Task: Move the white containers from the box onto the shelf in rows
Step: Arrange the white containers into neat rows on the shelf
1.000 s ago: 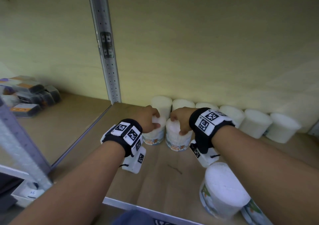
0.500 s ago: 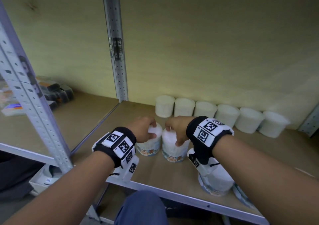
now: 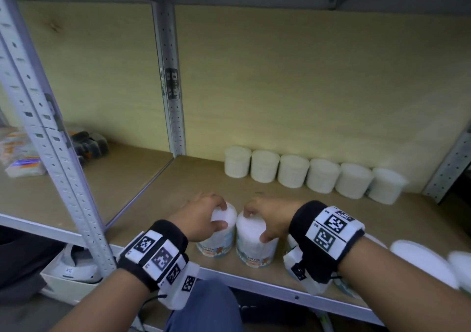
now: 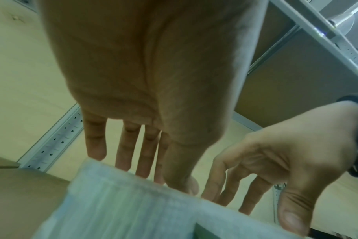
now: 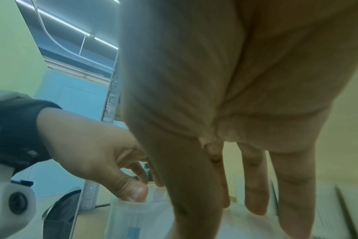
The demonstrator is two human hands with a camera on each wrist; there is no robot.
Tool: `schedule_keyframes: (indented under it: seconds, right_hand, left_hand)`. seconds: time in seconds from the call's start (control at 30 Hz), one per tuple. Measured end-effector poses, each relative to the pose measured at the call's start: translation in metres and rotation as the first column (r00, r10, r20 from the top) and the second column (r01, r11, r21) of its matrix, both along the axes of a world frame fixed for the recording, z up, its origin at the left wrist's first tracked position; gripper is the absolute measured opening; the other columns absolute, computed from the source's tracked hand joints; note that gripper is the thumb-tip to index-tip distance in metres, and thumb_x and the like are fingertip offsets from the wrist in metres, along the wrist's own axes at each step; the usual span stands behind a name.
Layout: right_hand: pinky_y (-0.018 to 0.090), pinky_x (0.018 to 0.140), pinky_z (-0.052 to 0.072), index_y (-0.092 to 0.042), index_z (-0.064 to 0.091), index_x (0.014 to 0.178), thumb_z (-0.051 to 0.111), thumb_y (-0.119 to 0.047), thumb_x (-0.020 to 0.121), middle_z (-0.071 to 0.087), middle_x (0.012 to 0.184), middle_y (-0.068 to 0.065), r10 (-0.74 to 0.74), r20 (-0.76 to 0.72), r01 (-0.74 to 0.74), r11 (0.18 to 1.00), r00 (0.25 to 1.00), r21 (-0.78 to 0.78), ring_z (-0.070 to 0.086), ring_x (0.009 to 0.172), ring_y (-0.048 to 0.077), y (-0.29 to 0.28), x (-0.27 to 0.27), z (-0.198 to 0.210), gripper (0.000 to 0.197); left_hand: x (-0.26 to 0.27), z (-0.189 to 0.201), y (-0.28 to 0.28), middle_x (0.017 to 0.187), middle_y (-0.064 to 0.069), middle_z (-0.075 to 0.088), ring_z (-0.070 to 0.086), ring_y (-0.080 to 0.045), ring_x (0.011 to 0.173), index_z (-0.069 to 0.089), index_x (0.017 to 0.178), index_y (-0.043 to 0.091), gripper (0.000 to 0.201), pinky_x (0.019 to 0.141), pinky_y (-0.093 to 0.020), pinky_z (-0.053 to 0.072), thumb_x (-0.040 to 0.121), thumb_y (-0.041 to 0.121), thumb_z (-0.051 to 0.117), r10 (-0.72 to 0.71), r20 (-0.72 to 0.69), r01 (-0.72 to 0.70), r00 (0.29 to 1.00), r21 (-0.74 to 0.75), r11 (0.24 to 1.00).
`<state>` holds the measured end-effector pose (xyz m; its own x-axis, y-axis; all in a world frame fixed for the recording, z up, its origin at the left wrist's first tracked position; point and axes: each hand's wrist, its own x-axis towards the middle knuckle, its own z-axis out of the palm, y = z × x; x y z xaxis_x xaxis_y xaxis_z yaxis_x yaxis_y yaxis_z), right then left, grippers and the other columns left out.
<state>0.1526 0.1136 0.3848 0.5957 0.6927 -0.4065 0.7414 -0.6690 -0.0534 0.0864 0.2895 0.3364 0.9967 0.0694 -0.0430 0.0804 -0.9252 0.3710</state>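
Two white containers with printed labels stand side by side near the front edge of the wooden shelf [image 3: 178,194]. My left hand [image 3: 219,215] grips the lid of the left container [image 3: 219,242] from above, thumb on the near side. My right hand [image 3: 256,226] grips the right container [image 3: 252,252] the same way. In the left wrist view my left hand [image 4: 157,174] reaches down over the blurred container [image 4: 123,202]. In the right wrist view my right hand [image 5: 225,207] hangs over its container, whose body is blurred. A row of several white containers [image 3: 293,171] lines the back wall.
More white containers [image 3: 420,257] lie blurred at the front right, behind my right wrist. A grey upright post [image 3: 58,153] stands front left, another post [image 3: 173,102] at the back. Packets [image 3: 23,163] and dark items [image 3: 89,145] sit on the left shelf. A white box [image 3: 68,273] sits below.
Both hands and the two containers they hold now sit nearer the shelf's front edge, farther from the back row. The head view has pulled back and risen.
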Motion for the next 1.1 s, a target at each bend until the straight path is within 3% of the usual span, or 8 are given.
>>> schedule_keyframes:
  seconds: [0.43, 0.6, 0.77, 0.93, 1.1]
  right_hand:
    - [0.032, 0.106, 0.038, -0.023, 0.041, 0.14, 0.068, -0.024, 0.085, 0.038, 0.145, -0.003, -0.025, -0.043, 0.03, 0.993, 0.999, 0.115, 0.042, 0.13, 0.021, -0.029, -0.007, 0.0, 0.061]
    - [0.03, 0.102, 0.042, -0.024, 0.048, 0.135, 0.064, -0.033, 0.088, 0.046, 0.141, -0.003, -0.081, -0.053, 0.091, 0.964, 0.995, 0.249, 0.048, 0.126, 0.018, -0.039, 0.005, 0.004, 0.051]
    - [0.024, 0.095, 0.044, -0.021, 0.056, 0.128, 0.065, -0.034, 0.087, 0.056, 0.132, -0.003, -0.186, -0.04, 0.187, 0.905, 0.982, 0.382, 0.055, 0.117, 0.013, -0.07, 0.033, 0.027, 0.043]
    - [0.021, 0.085, 0.045, -0.024, 0.061, 0.121, 0.064, -0.035, 0.087, 0.06, 0.123, -0.005, -0.348, -0.007, 0.318, 0.848, 0.937, 0.425, 0.061, 0.103, 0.015, -0.123, 0.072, 0.051, 0.036]
    - [0.026, 0.092, 0.045, -0.026, 0.06, 0.12, 0.064, -0.038, 0.087, 0.059, 0.122, -0.005, -0.457, 0.024, 0.412, 0.823, 0.889, 0.392, 0.061, 0.104, 0.016, -0.176, 0.108, 0.065, 0.036]
  left_hand:
    - [-0.003, 0.006, -0.016, 0.133, 0.007, 0.048, 0.043, -0.017, 0.128, 0.053, 0.125, 0.028, 0.041, 0.109, -0.041, 0.037, 0.087, 0.038, 0.062, 0.008, -0.019, -0.008, 1.0, 0.002, 1.0]
    - [0.004, 0.022, -0.025, 0.131, 0.008, 0.052, 0.049, -0.013, 0.121, 0.054, 0.126, 0.027, 0.036, 0.102, -0.031, 0.042, 0.09, 0.028, 0.058, -0.02, 0.06, 0.023, 0.998, -0.046, 0.999]
    - [0.028, 0.045, -0.052, 0.131, 0.005, 0.054, 0.051, -0.01, 0.118, 0.054, 0.129, 0.022, 0.04, 0.091, -0.018, 0.039, 0.089, 0.021, 0.059, -0.083, 0.135, 0.097, 0.987, -0.096, 0.991]
    - [0.064, 0.074, -0.088, 0.128, 0.004, 0.055, 0.052, -0.007, 0.11, 0.054, 0.129, 0.021, 0.041, 0.09, -0.018, 0.04, 0.088, 0.027, 0.061, -0.147, 0.183, 0.17, 0.972, -0.119, 0.978]
    - [0.112, 0.09, -0.129, 0.127, 0.004, 0.056, 0.055, -0.012, 0.111, 0.055, 0.127, 0.021, 0.041, 0.084, -0.019, 0.039, 0.088, 0.033, 0.061, -0.199, 0.185, 0.221, 0.962, -0.103, 0.97]
